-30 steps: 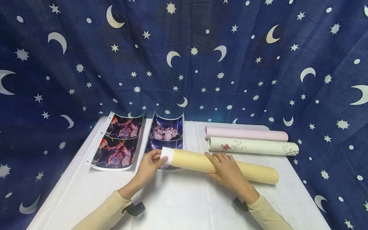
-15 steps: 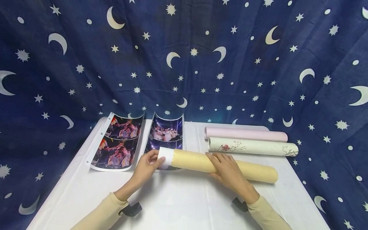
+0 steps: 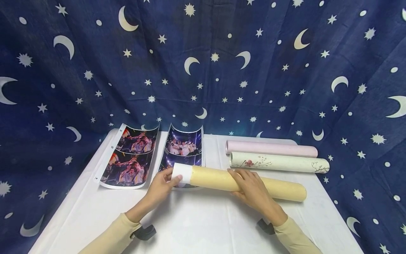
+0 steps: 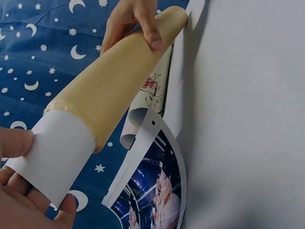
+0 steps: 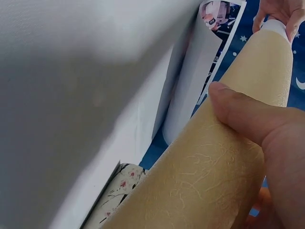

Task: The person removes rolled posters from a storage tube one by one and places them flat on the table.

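Observation:
A yellow wallpaper roll (image 3: 212,178) with an embossed surface is held above the white table, lying nearly crosswise. My right hand (image 3: 253,192) grips it around the middle, thumb on the near side and fingers over the top. Out of its left end sticks a rolled white paper sheet (image 4: 59,152), and my left hand (image 3: 161,185) pinches that sheet's edge, thumb outside and fingers inside the curl. Behind this end lies a curled photo print (image 3: 184,143) of a group in white, partly covered by the roll.
Another curled photo print (image 3: 130,158) lies at the left. At the back right, a pink roll (image 3: 272,148) and a cream roll with blossoms (image 3: 285,163) lie side by side on the white table (image 3: 203,225). A blue star-and-moon cloth (image 3: 203,70) hangs behind.
My left hand has drawn the white sheet leftward, so more of it shows beyond the yellow roll's end. My right hand has kept its hold with little movement.

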Motion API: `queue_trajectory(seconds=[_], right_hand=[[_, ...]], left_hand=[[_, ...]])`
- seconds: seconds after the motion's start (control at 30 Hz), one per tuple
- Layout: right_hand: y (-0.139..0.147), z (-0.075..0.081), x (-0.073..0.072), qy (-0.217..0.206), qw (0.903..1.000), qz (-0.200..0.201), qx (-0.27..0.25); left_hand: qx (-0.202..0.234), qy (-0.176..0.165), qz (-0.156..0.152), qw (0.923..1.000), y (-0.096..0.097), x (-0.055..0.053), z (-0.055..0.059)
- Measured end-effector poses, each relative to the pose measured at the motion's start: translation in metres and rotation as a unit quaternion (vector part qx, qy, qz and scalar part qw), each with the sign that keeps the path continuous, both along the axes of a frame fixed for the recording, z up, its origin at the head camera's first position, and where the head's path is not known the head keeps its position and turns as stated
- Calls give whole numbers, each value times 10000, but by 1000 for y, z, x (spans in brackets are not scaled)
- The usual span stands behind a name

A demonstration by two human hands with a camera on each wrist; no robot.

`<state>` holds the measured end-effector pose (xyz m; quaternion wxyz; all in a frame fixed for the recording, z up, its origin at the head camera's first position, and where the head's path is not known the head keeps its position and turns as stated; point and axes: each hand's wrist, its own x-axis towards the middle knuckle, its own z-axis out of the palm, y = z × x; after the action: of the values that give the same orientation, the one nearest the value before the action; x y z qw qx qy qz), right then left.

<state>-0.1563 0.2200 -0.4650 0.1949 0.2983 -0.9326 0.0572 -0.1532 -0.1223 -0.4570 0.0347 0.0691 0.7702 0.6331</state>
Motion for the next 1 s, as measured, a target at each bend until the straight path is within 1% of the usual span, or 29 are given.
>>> queue_trajectory(seconds=[0.13,0.37,0.5,0.63,0.83,1.0], right_hand=[[5,1,0,-75,9999,-93,-16],[14,3,0,-131,9998,-172,-50],[18,4,-1,-131,9997,-199,-91],[23,6,-1,-123,9995,-266,-131],[29,8,-2,-75,9993,-323,-197],[34,8,-3,52,9993,-294,-214]], left_hand=[[-30,-13,154,9999,-3,0,4],[-42,191,319,9993,-11,-1,7],[104,178,304,9993,-15,-2,6],[73,262,276,9992,-18,-2,8],[11,523,382,9979,-24,-2,11],[13,468,497,9977,-28,-2,13]])
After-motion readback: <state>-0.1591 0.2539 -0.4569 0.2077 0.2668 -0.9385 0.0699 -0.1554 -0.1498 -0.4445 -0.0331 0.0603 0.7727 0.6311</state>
